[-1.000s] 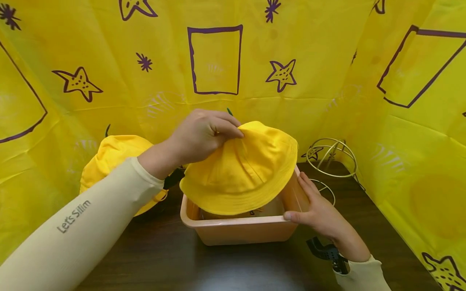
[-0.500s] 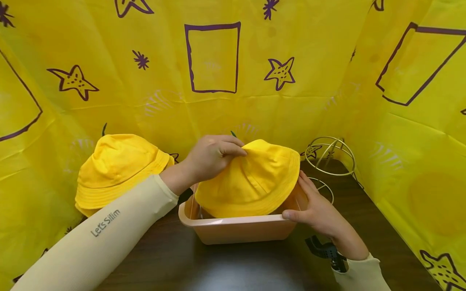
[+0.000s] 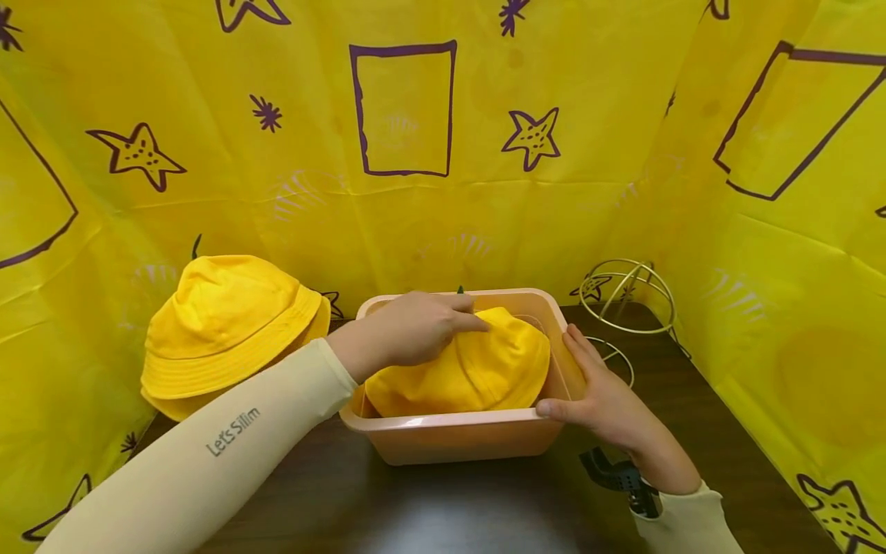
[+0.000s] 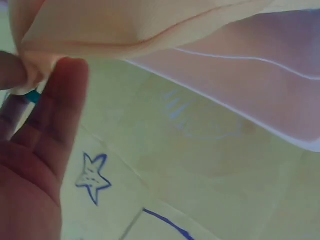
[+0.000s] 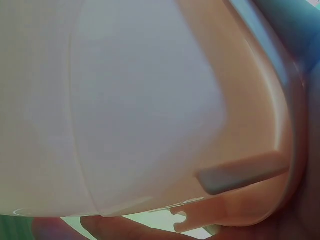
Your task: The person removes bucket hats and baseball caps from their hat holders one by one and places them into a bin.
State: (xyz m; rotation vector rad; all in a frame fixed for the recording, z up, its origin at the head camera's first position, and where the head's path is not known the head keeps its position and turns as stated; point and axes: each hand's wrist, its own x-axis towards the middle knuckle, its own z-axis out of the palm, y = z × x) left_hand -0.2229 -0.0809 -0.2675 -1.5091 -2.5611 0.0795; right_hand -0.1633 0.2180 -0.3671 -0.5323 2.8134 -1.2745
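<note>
Evidently at work on a dark table (image 3: 484, 508), around a peach tub (image 3: 457, 442). Inside the tub, brim within the walls, a yellow hat (image 3: 484, 369); outside, to the left, a second hat (image 3: 228, 315). Gripping the tub's near right corner with the right hand (image 3: 609, 404), spread from front rim to side. Pinching the hat's crown between thumb and finger of the left hand (image 3: 415, 331). Likely at the settling-in step; next calls, probably, for unpinching without lifting the cloth.

Left sleeve (image 3: 187, 471) cream, dark lettering (image 3: 233, 432) (reads "Let's Silim"); right sleeve (image 3: 692, 527) cream, black wrist strap (image 3: 618, 477).
</note>
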